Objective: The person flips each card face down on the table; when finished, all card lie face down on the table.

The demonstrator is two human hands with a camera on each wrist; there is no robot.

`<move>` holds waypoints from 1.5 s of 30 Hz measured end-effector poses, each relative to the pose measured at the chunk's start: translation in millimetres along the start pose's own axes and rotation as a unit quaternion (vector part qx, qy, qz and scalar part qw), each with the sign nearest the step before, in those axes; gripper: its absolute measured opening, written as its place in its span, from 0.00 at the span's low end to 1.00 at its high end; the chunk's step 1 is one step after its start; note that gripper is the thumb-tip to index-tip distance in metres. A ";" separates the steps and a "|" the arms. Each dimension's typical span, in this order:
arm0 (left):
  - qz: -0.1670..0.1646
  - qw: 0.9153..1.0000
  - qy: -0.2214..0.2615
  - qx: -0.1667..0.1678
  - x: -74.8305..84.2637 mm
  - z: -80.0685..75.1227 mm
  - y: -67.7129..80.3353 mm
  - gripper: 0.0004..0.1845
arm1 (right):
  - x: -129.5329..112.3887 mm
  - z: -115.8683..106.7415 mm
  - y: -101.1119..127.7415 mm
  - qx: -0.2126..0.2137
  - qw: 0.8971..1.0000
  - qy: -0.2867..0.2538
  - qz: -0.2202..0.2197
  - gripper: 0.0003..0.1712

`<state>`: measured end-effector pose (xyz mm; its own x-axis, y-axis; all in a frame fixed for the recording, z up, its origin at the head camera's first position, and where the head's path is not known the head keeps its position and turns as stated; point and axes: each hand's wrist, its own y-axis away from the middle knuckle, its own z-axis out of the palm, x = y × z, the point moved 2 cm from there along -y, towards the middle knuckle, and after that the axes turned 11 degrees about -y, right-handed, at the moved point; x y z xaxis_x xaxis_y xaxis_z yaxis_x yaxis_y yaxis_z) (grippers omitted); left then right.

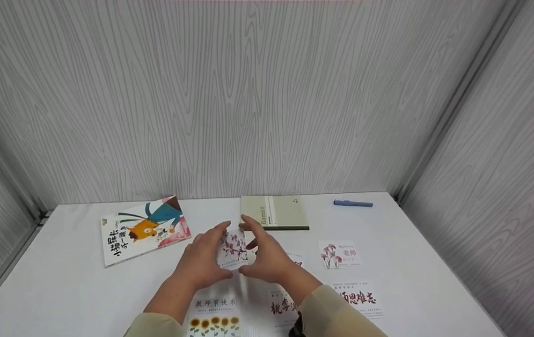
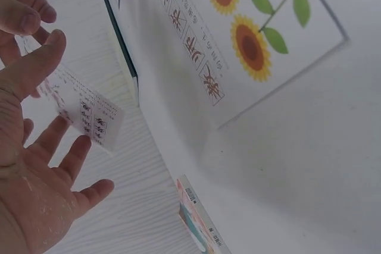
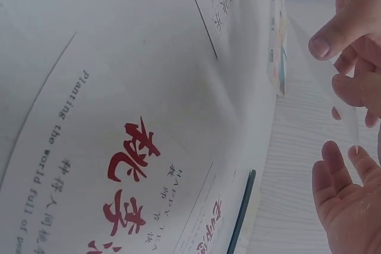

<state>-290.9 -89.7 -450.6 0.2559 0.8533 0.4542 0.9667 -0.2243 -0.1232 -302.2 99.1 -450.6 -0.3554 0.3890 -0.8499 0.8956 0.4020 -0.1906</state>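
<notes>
A small card printed with pink blossoms on a branch (image 1: 233, 247) is held up above the white table, between both hands. My left hand (image 1: 201, 260) holds it at its left edge, thumb low and fingers high. On the opposite edge, my right hand (image 1: 270, 256) grips it with thumb and fingertips. The left wrist view shows the card (image 2: 98, 108) tilted, with lines of writing on it. Below the hands lie a sunflower card (image 1: 215, 306) and a card with red writing (image 1: 278, 308), the latter partly covered by the right wrist.
A picture book with an orange fox-like animal (image 1: 145, 230) lies at the left. At the back are a green notebook (image 1: 290, 211) and a blue pen (image 1: 353, 203). A pink flower card (image 1: 340, 255) and another red-lettered card (image 1: 362, 299) lie at the right. Grey panels (image 1: 229, 98) enclose the table.
</notes>
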 end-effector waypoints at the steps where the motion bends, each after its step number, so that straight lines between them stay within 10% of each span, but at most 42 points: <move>1: -0.003 1.000 0.007 0.000 -2.0 0.3 1.9 0.64 | -0.6 3.0 1.1 -0.001 1.000 0.000 -0.004 0.72; 10: -0.007 0.997 0.074 0.021 -7.6 -4.6 7.2 0.64 | 0.3 13.0 6.5 0.007 0.998 -0.061 0.002 0.77; 32: 0.015 0.960 0.276 0.036 -3.0 -14.7 7.5 0.58 | 12.1 2.3 -1.0 -0.070 0.985 -0.150 0.048 0.45; 45: 0.000 0.968 0.246 0.044 -9.2 -22.7 9.9 0.54 | 12.1 -0.2 -2.8 -0.053 0.993 -0.087 0.058 0.46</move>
<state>-283.7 -110.5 -436.0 0.2468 0.5210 0.8171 0.9684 -0.1641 -0.1878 -309.1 102.9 -460.3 -0.1925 0.2918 -0.9369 0.8912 0.4515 -0.0425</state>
